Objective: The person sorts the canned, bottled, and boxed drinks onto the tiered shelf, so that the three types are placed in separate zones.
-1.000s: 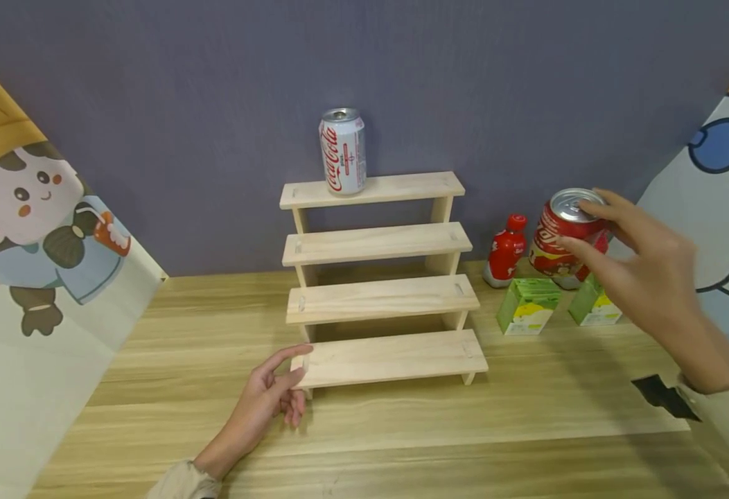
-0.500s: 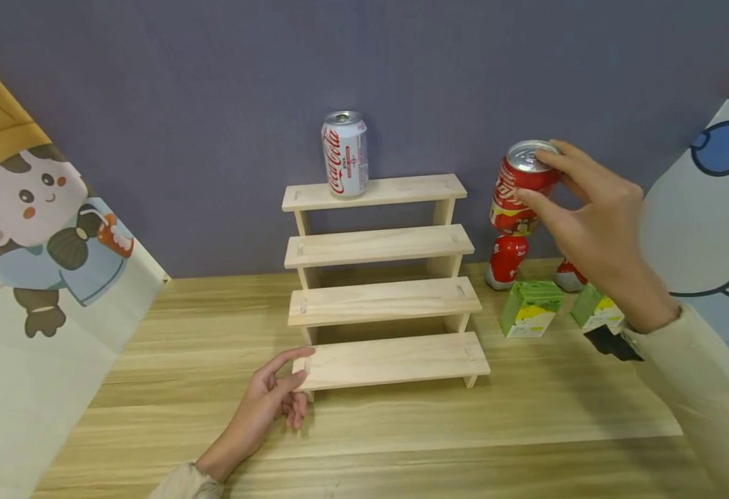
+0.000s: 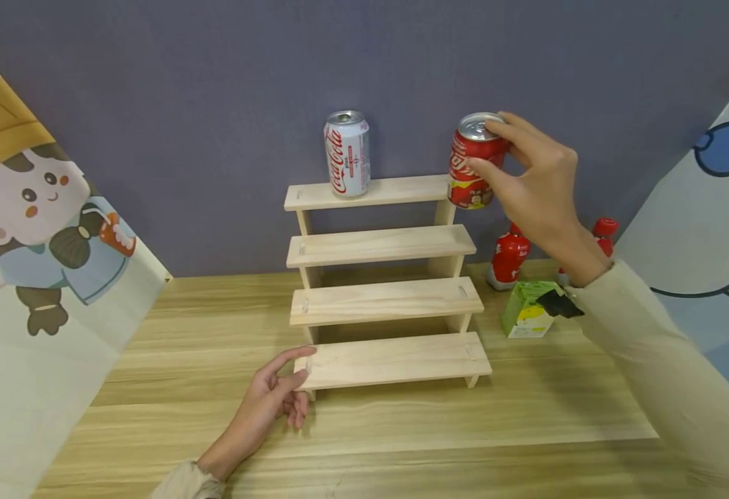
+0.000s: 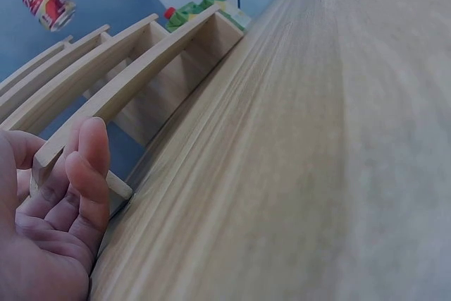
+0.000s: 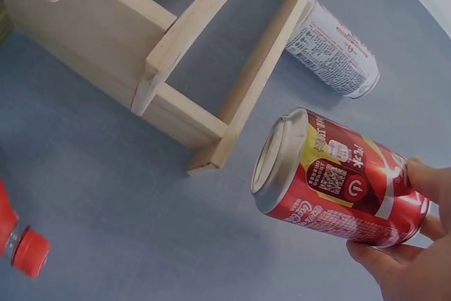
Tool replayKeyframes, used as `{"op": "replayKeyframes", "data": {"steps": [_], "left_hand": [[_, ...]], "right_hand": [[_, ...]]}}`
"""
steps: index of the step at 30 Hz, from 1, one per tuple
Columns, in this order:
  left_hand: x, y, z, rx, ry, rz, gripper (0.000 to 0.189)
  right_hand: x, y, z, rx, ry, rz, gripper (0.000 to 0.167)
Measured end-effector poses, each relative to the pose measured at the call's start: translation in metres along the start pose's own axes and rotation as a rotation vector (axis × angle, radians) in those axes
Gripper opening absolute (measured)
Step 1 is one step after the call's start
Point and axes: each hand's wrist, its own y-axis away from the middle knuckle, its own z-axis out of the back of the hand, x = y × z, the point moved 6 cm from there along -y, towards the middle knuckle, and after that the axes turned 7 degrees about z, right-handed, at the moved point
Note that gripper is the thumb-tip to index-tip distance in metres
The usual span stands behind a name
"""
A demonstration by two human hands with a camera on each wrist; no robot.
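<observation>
A pale wooden rack (image 3: 380, 246) with step-like shelves stands on the table. My left hand (image 3: 265, 402) grips the left end of its lowest shelf, thumb on top and fingers curled at the edge in the left wrist view. My right hand (image 3: 542, 180) holds a red Coca-Cola can (image 3: 467, 184) around its upper part. The can is in the air by the right end of the top shelf; in the right wrist view, its base (image 5: 271, 160) is apart from the wood. On the left part of that top shelf stands a white Coca-Cola can (image 3: 347, 159).
Right of the rack, a red bottle (image 3: 509, 258) stands behind a green carton (image 3: 520, 312). Another red bottle (image 3: 605, 232) is partly hidden by my right arm. A grey wall (image 3: 215, 138) rises behind the rack, with cartoon-printed panels (image 3: 71, 229) at both sides.
My right hand has carried the red can up and left, from above the bottles to the top shelf's right end. My left hand has stayed on the rack.
</observation>
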Motion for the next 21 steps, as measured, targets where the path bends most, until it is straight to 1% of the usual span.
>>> {"op": "replayKeyframes", "data": {"steps": [5,13,21], "left_hand": [[0.0,0.0,0.0,0.0,-0.001,0.0,0.047],[0.0,0.0,0.0,0.004,0.002,-0.006,0.047],[0.001,-0.001,0.0,0.002,0.001,-0.009,0.047]], "right_hand": [[-0.017,-0.007,-0.015,0.006,-0.021,0.003,0.045],[-0.027,-0.019,-0.033,-0.015,-0.041,-0.005,0.045],[-0.04,-0.027,-0.054,-0.004,-0.088,-0.049,0.043]]}}
